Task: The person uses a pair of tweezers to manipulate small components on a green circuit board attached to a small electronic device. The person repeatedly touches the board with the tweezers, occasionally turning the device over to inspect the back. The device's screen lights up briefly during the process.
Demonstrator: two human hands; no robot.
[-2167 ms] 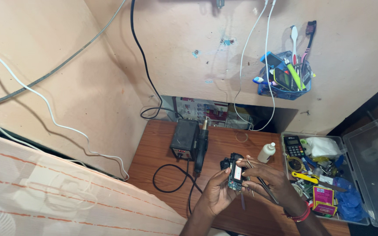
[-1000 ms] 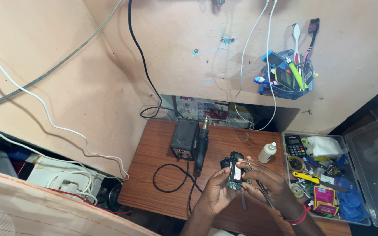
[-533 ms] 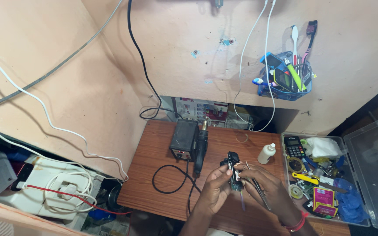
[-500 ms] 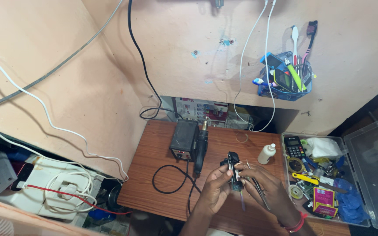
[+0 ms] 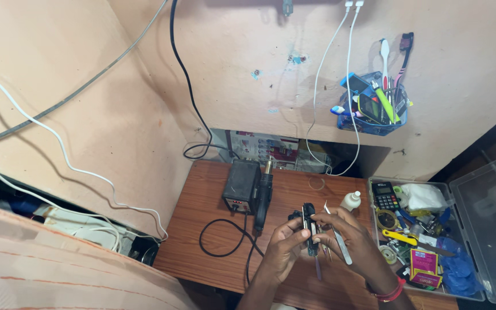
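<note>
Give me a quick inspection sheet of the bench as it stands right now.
Surface: brown wooden table, partly bare at the left.
Job's things: small dark phone-like device held edge-on between both hands; tweezers in the right hand.
Clutter: open clear parts box with calculator, tape and tools; white bottle.
Grips: left hand and right hand both closed on the device.
Cables: black cable looped on the table; white cables down the wall.
Surroundings: black heat station, blue wall basket.
</note>
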